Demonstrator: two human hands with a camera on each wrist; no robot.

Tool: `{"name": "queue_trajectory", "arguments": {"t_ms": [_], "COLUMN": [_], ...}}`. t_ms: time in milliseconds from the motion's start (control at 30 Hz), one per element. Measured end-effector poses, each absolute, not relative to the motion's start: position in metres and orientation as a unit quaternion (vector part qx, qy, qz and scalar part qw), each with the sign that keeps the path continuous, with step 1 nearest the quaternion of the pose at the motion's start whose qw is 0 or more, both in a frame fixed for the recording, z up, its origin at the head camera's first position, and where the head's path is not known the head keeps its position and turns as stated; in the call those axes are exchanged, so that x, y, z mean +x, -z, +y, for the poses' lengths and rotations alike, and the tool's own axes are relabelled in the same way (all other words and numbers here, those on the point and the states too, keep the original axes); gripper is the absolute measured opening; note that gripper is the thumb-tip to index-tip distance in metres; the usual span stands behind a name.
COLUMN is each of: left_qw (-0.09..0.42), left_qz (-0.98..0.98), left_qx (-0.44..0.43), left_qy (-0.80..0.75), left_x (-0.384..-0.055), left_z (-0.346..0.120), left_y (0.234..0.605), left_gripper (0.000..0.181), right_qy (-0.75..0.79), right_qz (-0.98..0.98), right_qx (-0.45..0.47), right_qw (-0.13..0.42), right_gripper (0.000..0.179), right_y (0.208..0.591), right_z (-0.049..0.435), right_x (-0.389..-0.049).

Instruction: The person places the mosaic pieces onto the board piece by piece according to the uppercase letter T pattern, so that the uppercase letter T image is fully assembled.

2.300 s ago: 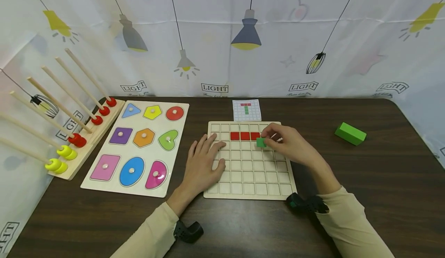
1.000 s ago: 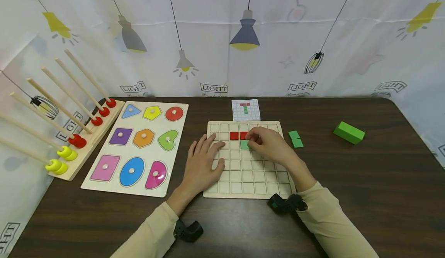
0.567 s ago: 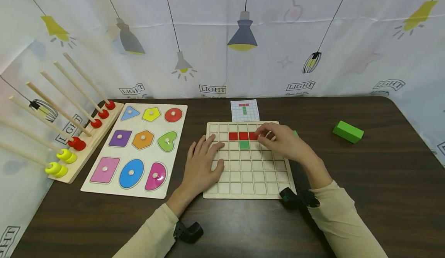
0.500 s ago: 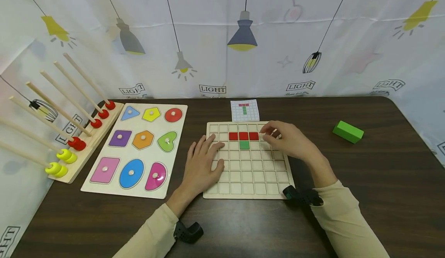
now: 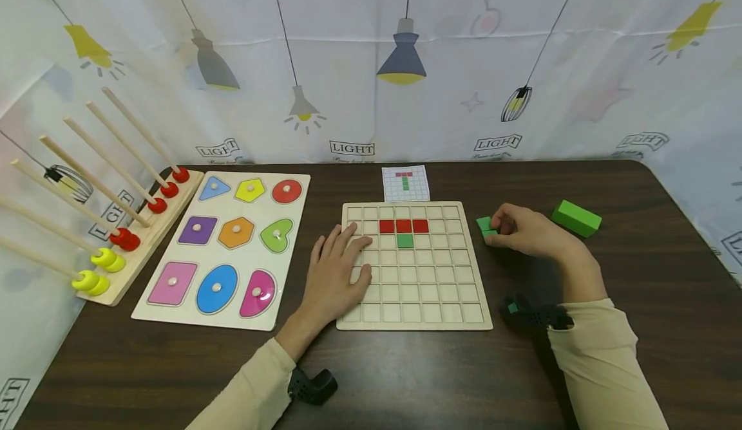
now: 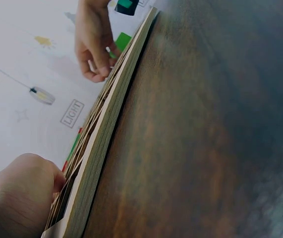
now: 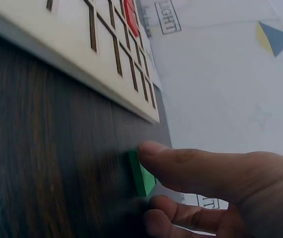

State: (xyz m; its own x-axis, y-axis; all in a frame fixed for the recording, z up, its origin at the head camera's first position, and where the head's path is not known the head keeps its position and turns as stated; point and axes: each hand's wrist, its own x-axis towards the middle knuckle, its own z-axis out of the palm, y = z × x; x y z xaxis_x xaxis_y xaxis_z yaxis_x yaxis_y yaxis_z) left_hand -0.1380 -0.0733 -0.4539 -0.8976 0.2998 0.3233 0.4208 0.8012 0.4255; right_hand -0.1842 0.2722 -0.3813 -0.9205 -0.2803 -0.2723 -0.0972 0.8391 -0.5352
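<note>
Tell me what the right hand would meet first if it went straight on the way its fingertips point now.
The small green tiles, right at the fingertips of the right hand; whether they touch yet is unclear. Beyond, the line appears to lead to the grid board.

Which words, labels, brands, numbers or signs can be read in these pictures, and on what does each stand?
"LIGHT": on the cloth, repeated, each in a boxed frame; some are tilted or cut off.
Script under several frames: too small and blurred to read.
No text can be made out on the card or board.
</note>
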Motion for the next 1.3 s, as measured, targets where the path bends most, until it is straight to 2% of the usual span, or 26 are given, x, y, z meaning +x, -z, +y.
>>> {"name": "queue_trajectory", "arguments": {"t_ms": [533,800,1100,1300], "left_qw": [0.118,0.118,0.117,0.124], "left_qz": [-0.942,-0.942,-0.942,-0.941], "left_qx": [-0.19,-0.19,-0.191,-0.195], "left_qy": [0.249,0.252,0.251,0.247], "left_x": [-0.1378,-0.1376,-0.1371,-0.1376], "left_z": [-0.0737,-0.0736,-0.073,-0.0735], "left_y": [0.4543,0.4547,0.4539,0.4543], "left_gripper": [0.039,0.039,0.039,0.038], "right_qy": [0.26,0.267,0.249,0.247], "right_qz": [0.949,0.953,0.958,0.959], "right_qx": [-0.05,-0.044,-0.039,-0.042], "right_qw": [0.172,0.137,0.136,0.131], "right_gripper": [0.048,0.043,0.046,0.042], "right_y": [0.3805,0.3878,0.3868,0.3878], "right_z": [0.2748,0.2749,0.2739,0.2734], "right_x": [-0.1841,-0.1881,-0.1893,-0.1871]}}
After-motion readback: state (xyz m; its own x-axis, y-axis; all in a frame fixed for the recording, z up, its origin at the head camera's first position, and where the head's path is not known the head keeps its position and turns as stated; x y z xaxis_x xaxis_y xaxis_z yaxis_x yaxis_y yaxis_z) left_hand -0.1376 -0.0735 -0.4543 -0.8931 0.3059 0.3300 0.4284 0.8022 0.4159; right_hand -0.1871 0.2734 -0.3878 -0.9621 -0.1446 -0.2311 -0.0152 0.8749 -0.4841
